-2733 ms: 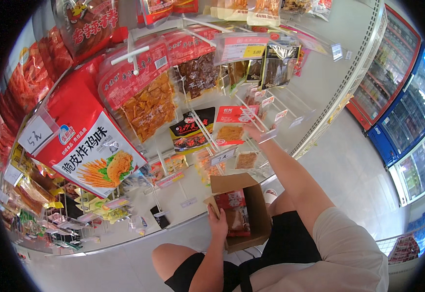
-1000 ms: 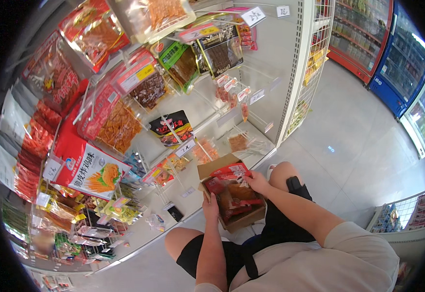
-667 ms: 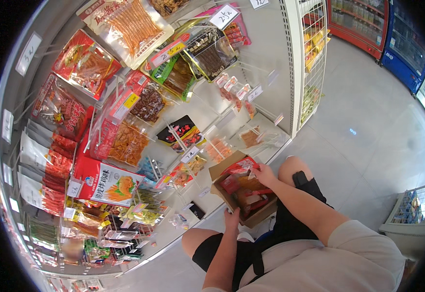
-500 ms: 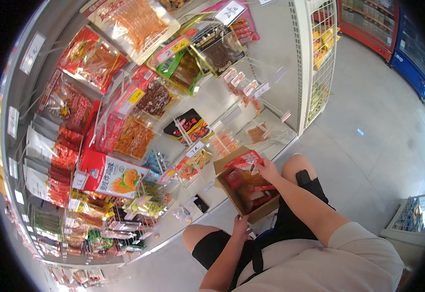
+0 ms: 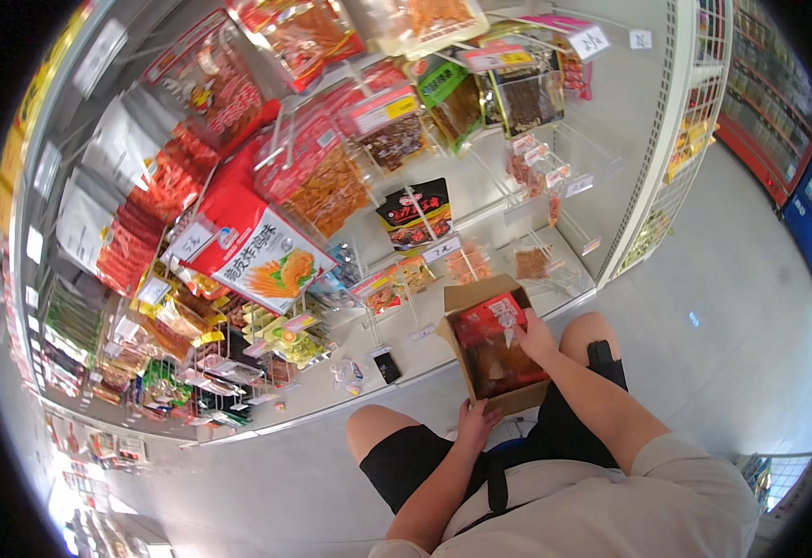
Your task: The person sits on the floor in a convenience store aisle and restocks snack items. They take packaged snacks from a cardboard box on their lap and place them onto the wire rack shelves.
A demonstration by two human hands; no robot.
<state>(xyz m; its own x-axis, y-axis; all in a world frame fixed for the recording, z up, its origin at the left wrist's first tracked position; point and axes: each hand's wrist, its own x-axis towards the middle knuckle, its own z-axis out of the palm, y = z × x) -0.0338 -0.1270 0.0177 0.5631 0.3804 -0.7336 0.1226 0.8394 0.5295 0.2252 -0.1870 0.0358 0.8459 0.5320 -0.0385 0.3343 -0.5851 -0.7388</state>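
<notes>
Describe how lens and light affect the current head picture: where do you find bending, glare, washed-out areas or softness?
Head view: the corners are black, and the bottom shelf bows; head view: bright glints cross a hanging red packet, and the lower-left background is washed out; head view: the red-topped packet inside the cardboard box looks slightly soft.

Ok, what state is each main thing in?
Brown cardboard box: open, far flap up.
Glossy red plastic packet: inside the box.
Right grip: touching the packet.
Left grip: at the box's near edge.
Red-and-white plastic bag: hanging.
Black rectangular object: lying on white shelf.
</notes>
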